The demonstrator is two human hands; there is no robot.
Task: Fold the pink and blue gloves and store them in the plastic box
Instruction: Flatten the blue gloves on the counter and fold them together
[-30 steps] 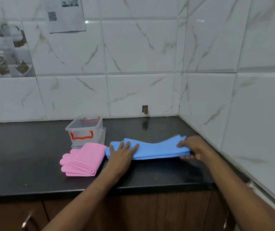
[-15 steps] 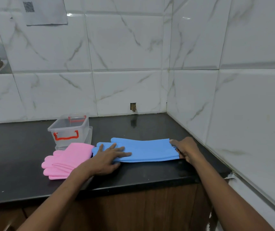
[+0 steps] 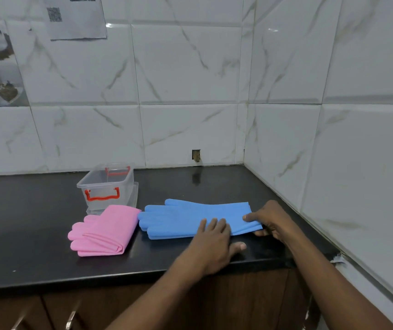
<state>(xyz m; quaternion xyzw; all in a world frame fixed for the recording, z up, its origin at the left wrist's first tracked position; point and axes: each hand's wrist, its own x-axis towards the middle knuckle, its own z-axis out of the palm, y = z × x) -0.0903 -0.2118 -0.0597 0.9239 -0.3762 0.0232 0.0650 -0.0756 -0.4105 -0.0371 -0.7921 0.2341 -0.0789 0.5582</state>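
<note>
Blue gloves [image 3: 190,217] lie flat on the counter [image 3: 24,222], unfolded. The right hand [image 3: 271,220] has its grip pinched on the cuff end, while the left hand [image 3: 214,244] presses the middle with flat fingers, gripping nothing. Pink gloves [image 3: 105,232] sit folded beside the open plastic box [image 3: 106,186]. The next move is likely carrying the cuffs over leftward. The wall paper [image 3: 76,17] shows a QR code; its text is unreadable.

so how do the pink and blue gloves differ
The pink gloves are folded into a short stack; the blue gloves lie full length. No hand touches the pink gloves; the left hand presses the blue gloves and the right hand pinches their cuff. Both lie on the counter, fingers pointing left.
</note>
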